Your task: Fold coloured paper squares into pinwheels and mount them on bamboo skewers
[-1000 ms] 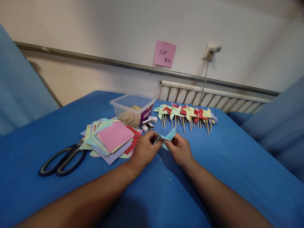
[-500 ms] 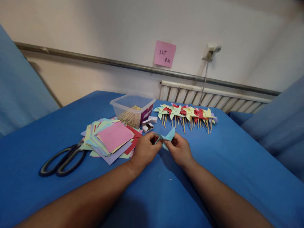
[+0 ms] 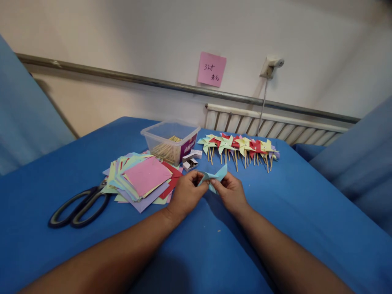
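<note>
Pale wall (image 3: 137,41) rises behind the blue-covered surface (image 3: 294,220), where scissors (image 3: 88,206) and a pile of coloured paper (image 3: 147,175) lie on the left, with a clear tub (image 3: 189,147) and a row of pinwheels (image 3: 226,143) farther back. Between them, near the middle, the left hand (image 3: 187,192) and right hand (image 3: 231,193) each pinch a light-blue paper piece (image 3: 218,175) with thumb and fingers nearly closed. It looks thin, light and springy, likely to crease or tear, so a gentle grip near its gathered centre should suit, leaving the upright wing uncrushed.
</note>
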Available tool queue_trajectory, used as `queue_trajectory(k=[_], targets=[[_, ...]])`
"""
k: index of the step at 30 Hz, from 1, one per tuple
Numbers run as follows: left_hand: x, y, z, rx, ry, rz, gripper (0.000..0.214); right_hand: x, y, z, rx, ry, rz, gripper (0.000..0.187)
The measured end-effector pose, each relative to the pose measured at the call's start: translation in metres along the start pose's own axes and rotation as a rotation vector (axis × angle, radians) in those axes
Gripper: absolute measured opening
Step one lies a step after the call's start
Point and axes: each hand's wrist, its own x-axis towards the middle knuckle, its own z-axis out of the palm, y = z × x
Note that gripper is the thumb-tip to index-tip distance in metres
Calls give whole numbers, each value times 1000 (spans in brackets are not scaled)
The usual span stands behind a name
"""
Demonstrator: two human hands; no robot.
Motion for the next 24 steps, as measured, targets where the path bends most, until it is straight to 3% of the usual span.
queue_trajectory(k=[24], targets=[[0,2,1,-156,-10,-21,12,1,3,0,36,-7,-47,22]])
